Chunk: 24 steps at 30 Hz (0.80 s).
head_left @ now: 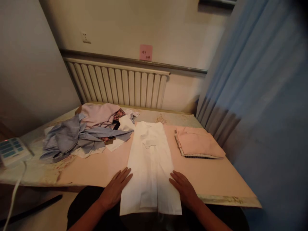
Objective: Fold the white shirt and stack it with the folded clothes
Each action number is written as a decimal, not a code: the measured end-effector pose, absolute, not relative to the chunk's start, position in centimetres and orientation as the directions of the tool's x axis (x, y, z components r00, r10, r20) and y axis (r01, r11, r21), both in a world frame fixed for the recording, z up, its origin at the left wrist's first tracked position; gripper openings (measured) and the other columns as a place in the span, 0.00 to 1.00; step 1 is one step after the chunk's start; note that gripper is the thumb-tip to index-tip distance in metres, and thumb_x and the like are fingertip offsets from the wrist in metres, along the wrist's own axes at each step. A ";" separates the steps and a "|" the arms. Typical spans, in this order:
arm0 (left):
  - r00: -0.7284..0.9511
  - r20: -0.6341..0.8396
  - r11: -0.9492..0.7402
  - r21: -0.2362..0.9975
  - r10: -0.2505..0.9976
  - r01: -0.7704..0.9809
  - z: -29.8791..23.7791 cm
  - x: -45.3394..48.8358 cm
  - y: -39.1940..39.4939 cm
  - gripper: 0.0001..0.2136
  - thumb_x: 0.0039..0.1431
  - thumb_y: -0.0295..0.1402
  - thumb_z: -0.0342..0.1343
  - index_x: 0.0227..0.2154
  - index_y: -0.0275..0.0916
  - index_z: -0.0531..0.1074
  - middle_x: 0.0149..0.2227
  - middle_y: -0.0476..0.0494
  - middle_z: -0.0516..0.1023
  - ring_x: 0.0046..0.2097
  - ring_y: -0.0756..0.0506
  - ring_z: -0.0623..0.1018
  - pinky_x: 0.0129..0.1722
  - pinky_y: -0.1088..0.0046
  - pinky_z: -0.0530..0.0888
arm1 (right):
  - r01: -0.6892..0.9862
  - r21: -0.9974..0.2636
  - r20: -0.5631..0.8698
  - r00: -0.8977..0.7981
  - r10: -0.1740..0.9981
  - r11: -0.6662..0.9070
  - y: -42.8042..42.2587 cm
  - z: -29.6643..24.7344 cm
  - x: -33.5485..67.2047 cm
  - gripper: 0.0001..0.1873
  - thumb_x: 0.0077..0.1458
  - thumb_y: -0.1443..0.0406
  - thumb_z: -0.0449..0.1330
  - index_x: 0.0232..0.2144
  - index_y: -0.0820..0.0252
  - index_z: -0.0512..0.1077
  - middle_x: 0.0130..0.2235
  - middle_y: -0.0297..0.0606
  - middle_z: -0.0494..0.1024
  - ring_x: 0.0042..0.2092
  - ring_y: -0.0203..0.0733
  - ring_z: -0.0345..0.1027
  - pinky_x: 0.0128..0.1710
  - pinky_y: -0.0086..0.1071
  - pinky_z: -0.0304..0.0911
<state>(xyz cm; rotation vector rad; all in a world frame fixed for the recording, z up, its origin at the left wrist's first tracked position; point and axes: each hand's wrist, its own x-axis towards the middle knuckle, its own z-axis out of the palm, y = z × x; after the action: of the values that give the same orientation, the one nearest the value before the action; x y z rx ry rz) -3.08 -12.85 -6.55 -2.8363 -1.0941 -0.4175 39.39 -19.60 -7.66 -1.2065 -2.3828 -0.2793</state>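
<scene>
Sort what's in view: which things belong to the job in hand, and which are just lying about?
In the job:
- left hand
- right hand
- white garment
- pink cloth beneath
- likely loose clothes, folded stack

Seemingly just there:
- white box
- cord
- pink note
- radiator
- curtain

- The surface wears a pale, flower-patterned cover, visible along the back, left and front edges.
- A pink sheet lies flat over much of it.
- A white garment is spread lengthwise on the sheet, its lower end past the front edge.
- A loose heap of clothes, blue-grey, pale pink and white, sits left, partly on the sheet.
- A folded stack, pink on top, rests right.
- A white device with a cord stands far left.
</scene>
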 end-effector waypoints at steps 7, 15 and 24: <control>0.707 0.306 -0.756 0.074 0.638 0.650 -6.9 -2.8 -10.7 0.27 0.65 0.32 0.45 0.66 0.49 0.48 0.67 0.45 0.54 0.67 0.42 0.54 0.64 0.58 0.57 | 0.760 -0.053 0.429 -0.568 0.702 0.647 -16.3 -7.0 39.2 0.30 0.56 0.72 0.52 0.61 0.56 0.59 0.63 0.44 0.61 0.67 0.48 0.45 0.63 0.52 0.52; 0.772 0.285 -0.821 0.141 0.568 0.553 -5.5 -2.1 -9.2 0.27 0.64 0.34 0.46 0.65 0.51 0.48 0.66 0.47 0.58 0.67 0.42 0.54 0.65 0.54 0.53 | 0.636 -0.188 0.335 -0.675 0.658 0.748 -14.4 -5.6 39.0 0.28 0.60 0.68 0.50 0.63 0.55 0.57 0.63 0.43 0.63 0.66 0.46 0.47 0.65 0.53 0.45; 0.830 0.219 -0.858 0.160 0.514 0.489 -4.2 -3.3 -11.2 0.27 0.67 0.34 0.43 0.66 0.51 0.45 0.66 0.48 0.57 0.67 0.43 0.55 0.67 0.53 0.50 | 0.636 -0.423 0.234 -0.611 0.756 0.645 -17.0 -3.4 39.5 0.26 0.60 0.57 0.53 0.59 0.55 0.63 0.61 0.43 0.66 0.63 0.48 0.56 0.65 0.49 0.47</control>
<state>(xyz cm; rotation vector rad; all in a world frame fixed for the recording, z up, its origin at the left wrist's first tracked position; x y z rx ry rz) -3.33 -11.21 -4.18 -3.0969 -0.8511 -0.4145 39.53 -17.04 -3.36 -1.1006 -2.4743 0.4216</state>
